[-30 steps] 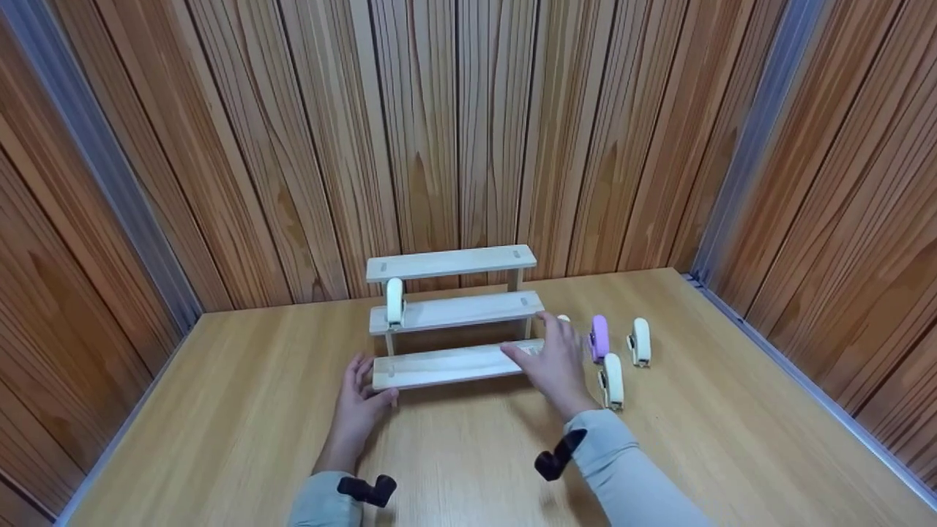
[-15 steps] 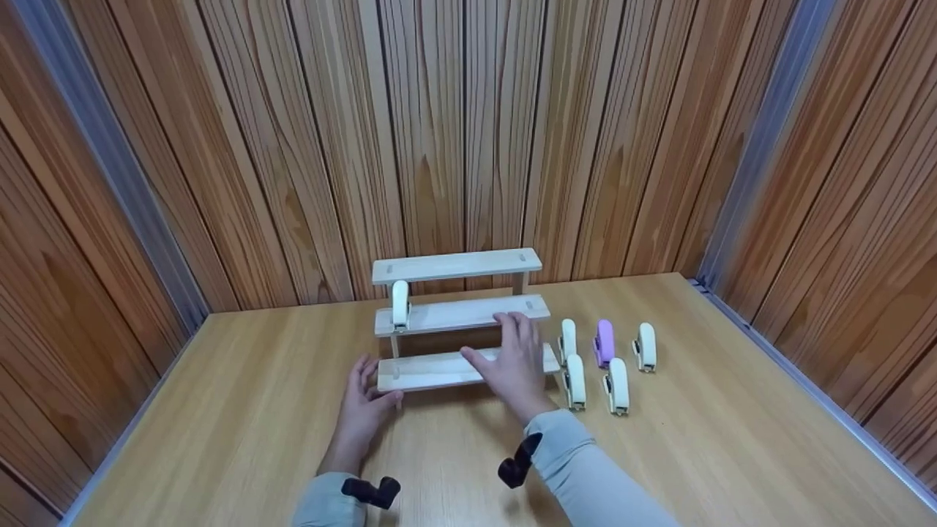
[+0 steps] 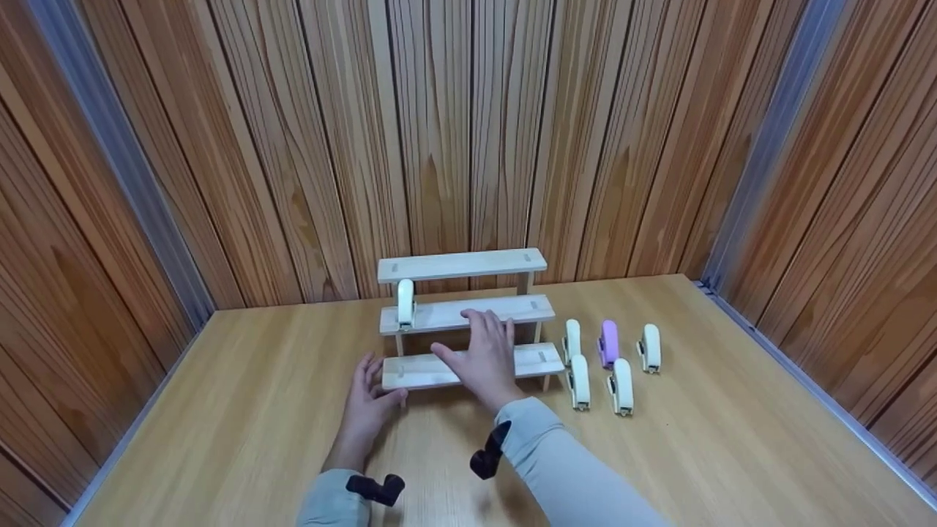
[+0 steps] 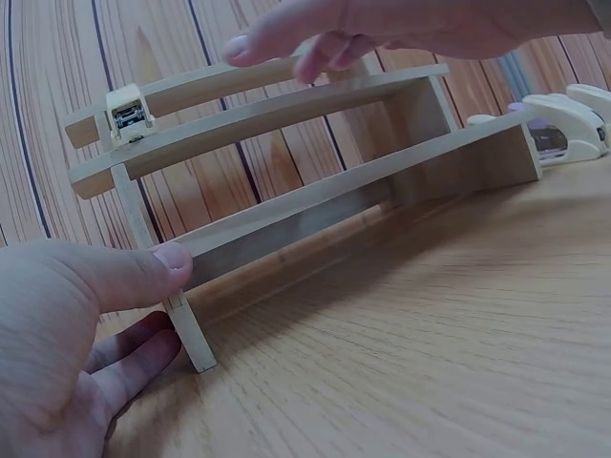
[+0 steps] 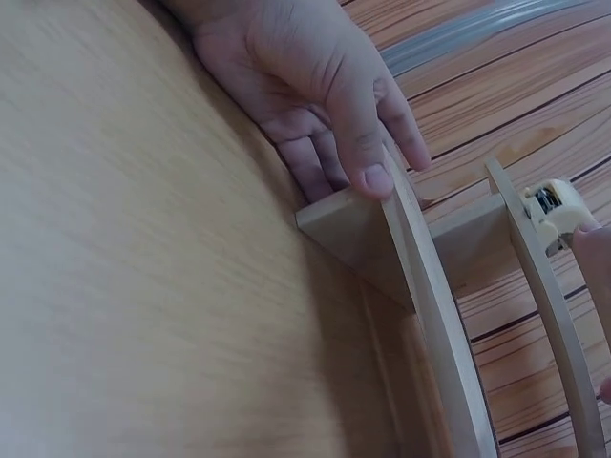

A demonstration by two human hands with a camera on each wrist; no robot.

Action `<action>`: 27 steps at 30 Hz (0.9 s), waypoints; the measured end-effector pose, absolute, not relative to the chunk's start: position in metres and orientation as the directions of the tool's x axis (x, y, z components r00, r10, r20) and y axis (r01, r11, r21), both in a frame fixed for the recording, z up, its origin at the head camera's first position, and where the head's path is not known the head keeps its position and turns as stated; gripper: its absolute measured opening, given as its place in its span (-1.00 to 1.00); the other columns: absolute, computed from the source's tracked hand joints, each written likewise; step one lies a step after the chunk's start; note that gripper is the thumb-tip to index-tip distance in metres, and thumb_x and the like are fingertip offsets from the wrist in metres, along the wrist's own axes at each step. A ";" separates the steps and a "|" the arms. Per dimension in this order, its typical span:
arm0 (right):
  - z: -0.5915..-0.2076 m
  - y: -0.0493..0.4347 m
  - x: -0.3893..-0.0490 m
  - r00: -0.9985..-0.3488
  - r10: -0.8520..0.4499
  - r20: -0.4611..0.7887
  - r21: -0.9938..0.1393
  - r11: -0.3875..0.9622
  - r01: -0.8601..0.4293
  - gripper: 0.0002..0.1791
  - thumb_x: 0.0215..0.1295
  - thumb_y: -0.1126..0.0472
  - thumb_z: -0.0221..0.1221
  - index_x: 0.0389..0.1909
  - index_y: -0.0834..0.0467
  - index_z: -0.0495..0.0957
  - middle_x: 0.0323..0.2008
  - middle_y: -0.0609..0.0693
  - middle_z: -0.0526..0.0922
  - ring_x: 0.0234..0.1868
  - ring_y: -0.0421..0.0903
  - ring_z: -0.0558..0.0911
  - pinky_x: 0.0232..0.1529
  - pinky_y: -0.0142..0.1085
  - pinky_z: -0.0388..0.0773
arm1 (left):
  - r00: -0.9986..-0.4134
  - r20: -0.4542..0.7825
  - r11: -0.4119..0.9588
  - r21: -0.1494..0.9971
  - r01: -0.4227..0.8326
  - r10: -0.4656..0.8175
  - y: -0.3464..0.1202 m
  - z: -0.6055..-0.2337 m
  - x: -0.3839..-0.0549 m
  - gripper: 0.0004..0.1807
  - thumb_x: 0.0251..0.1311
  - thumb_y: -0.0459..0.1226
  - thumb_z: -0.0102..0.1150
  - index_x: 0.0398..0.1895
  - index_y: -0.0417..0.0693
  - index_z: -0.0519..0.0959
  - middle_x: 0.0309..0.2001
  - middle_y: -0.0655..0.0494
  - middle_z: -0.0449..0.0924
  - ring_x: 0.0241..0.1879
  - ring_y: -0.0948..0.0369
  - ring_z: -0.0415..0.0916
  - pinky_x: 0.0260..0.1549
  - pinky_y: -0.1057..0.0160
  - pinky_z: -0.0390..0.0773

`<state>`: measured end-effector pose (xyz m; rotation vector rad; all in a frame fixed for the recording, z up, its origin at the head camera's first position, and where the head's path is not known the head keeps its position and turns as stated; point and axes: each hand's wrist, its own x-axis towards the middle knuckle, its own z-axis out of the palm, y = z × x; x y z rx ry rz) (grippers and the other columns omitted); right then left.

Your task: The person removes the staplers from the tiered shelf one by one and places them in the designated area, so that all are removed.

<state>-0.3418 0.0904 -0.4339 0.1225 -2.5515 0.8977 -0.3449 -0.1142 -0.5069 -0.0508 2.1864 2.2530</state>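
A pale wooden three-tier display rack (image 3: 468, 315) stands on the table. My left hand (image 3: 364, 402) grips the left end of its lowest tier; in the left wrist view the thumb (image 4: 143, 275) is on the front edge and fingers curl behind the side leg (image 4: 196, 339). My right hand (image 3: 483, 359) reaches over the lowest tier toward the middle one, fingers spread, holding nothing; whether it touches the wood cannot be told. One cream stapler (image 3: 405, 301) stands upright at the left end of the middle tier.
Right of the rack, several cream staplers (image 3: 621, 388) and a purple stapler (image 3: 608, 342) stand on the table (image 3: 703, 439) in two rows. Wood-panelled walls (image 3: 439, 146) rise behind and at both sides.
My right hand has left the right end of the rack and moved leftward across it, uncovering staplers beside it. My left hand keeps its grip. The rack appears slightly further right in view.
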 end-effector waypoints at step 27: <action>-0.418 0.039 -0.361 -0.957 0.065 0.284 -0.647 0.749 -0.141 -0.19 0.16 -0.37 0.31 0.33 -0.01 0.44 0.30 0.00 0.50 0.43 0.02 0.34 0.52 0.19 -0.38 | -1.000 -0.009 -0.041 0.999 -0.008 -0.011 -0.118 -0.506 -0.344 0.04 0.21 -0.52 0.30 0.63 0.04 -0.09 0.59 -0.07 0.03 0.51 -0.16 0.10 0.38 -0.14 0.28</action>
